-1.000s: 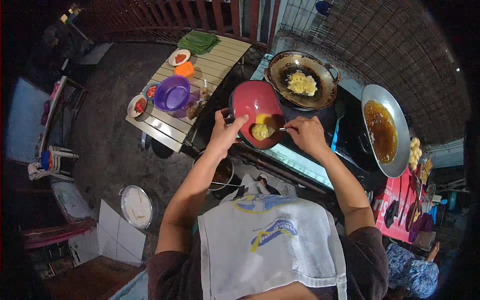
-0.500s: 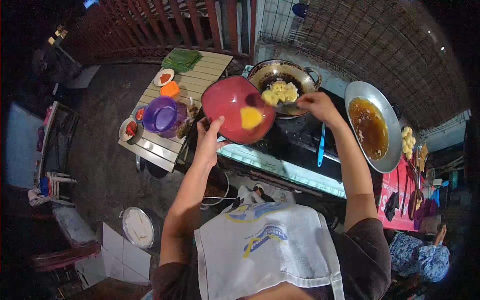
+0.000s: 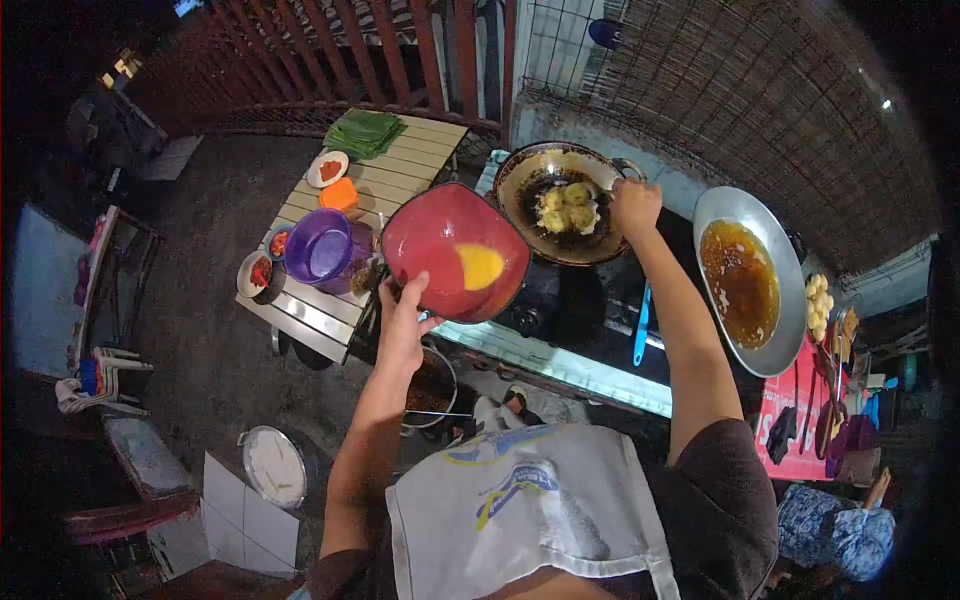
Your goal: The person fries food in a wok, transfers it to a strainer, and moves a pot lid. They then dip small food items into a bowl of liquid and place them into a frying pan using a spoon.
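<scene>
My left hand [image 3: 402, 322] grips the near edge of a red bowl [image 3: 435, 228], thumb inside the rim. The bowl tilts, and yellow beaten egg [image 3: 481, 267] pools at its right side. Beyond it sits a dark wok [image 3: 518, 190] on the stove [image 3: 575, 300]. Several yellow, egg-coated pieces [image 3: 568, 206] lie in the wok's dark oil. My right hand [image 3: 636, 208] is closed at the wok's right rim, around the handle of a metal utensil whose head is mostly hidden. A blue-handled tool [image 3: 642, 328] rests on the stove nearby.
To the right stands a wide metal pan [image 3: 790, 310] of brown oil, with pale yellow pieces [image 3: 819, 305] beyond. A slatted table [image 3: 405, 165] at left bears green leaves [image 3: 362, 132], a purple tub [image 3: 319, 246] and small bowls. Another person's patterned sleeve [image 3: 865, 540] shows lower right.
The yellow pieces, lifted near the bowl's edge before, now lie in the wok. My right hand has moved slightly right; the red bowl has shifted left and nearer to me.
</scene>
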`<action>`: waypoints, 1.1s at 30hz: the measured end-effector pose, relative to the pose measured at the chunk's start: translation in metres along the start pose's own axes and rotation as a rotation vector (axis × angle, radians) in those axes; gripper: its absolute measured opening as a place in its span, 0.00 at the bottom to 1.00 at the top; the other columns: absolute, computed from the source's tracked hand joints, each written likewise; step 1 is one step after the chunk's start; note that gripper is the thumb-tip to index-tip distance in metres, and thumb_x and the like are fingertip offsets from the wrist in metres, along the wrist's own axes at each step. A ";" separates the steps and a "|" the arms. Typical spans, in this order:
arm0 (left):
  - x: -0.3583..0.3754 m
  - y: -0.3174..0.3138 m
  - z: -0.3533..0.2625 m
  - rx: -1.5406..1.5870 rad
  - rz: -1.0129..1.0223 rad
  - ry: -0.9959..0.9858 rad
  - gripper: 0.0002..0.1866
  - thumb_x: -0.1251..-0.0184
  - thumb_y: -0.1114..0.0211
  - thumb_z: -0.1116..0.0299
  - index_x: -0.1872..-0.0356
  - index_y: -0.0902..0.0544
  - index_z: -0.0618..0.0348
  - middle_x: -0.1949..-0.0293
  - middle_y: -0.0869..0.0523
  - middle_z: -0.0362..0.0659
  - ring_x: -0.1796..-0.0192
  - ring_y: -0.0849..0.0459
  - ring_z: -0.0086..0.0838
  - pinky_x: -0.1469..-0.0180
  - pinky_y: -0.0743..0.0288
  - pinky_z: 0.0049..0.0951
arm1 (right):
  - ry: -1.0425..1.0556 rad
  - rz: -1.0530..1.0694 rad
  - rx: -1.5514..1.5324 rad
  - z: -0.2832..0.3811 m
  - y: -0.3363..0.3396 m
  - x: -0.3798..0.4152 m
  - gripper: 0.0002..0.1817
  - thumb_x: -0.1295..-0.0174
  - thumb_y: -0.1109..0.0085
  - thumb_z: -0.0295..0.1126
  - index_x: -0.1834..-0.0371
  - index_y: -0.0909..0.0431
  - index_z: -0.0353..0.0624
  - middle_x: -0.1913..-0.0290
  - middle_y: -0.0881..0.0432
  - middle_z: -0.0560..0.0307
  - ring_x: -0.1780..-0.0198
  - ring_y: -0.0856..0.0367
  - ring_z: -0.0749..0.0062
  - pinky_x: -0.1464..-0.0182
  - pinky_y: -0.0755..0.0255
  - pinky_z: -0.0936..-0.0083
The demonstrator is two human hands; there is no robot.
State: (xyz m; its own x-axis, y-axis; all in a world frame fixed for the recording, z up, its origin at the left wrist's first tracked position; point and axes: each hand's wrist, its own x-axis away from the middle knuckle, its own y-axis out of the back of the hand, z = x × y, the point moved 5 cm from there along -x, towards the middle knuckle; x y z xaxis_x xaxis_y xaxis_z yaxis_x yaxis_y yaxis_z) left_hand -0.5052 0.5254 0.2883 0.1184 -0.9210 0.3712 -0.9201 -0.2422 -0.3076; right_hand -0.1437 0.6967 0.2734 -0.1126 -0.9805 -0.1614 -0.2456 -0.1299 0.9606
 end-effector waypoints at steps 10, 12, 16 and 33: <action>0.001 0.000 -0.005 0.005 0.020 -0.001 0.35 0.48 0.36 0.53 0.43 0.42 0.56 0.44 0.34 0.50 0.44 0.31 0.37 0.54 0.28 0.41 | 0.085 -0.238 0.011 0.007 0.031 0.011 0.07 0.46 0.49 0.30 0.66 0.21 0.48 0.64 0.21 0.57 0.56 0.24 0.68 0.51 0.40 0.64; -0.006 0.005 0.001 0.005 0.032 0.006 0.35 0.47 0.36 0.54 0.43 0.42 0.56 0.44 0.34 0.50 0.43 0.31 0.37 0.54 0.28 0.41 | 0.097 -0.267 -0.010 0.013 0.036 0.013 0.08 0.43 0.51 0.31 0.69 0.19 0.47 0.65 0.21 0.57 0.57 0.23 0.68 0.51 0.40 0.65; 0.002 0.005 -0.006 -0.016 0.008 -0.002 0.35 0.47 0.36 0.54 0.43 0.43 0.56 0.44 0.35 0.51 0.43 0.32 0.37 0.54 0.28 0.41 | 0.104 -0.289 -0.028 0.020 0.042 0.017 0.09 0.44 0.52 0.30 0.70 0.19 0.47 0.67 0.21 0.57 0.58 0.23 0.68 0.51 0.40 0.66; 0.013 0.013 -0.015 -0.115 0.003 -0.014 0.37 0.50 0.34 0.52 0.43 0.43 0.55 0.44 0.34 0.49 0.43 0.32 0.37 0.57 0.29 0.42 | 0.088 -0.078 -0.714 0.026 0.115 0.079 0.10 0.47 0.44 0.35 0.62 0.18 0.52 0.63 0.19 0.55 0.61 0.20 0.60 0.63 0.28 0.69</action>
State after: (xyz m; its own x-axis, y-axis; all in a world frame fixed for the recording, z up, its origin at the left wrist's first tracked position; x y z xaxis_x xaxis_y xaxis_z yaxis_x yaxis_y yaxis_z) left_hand -0.5215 0.5150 0.3025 0.1202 -0.9261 0.3575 -0.9571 -0.2038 -0.2059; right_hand -0.2056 0.6080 0.3654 -0.0355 -0.9687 -0.2456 0.4427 -0.2356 0.8652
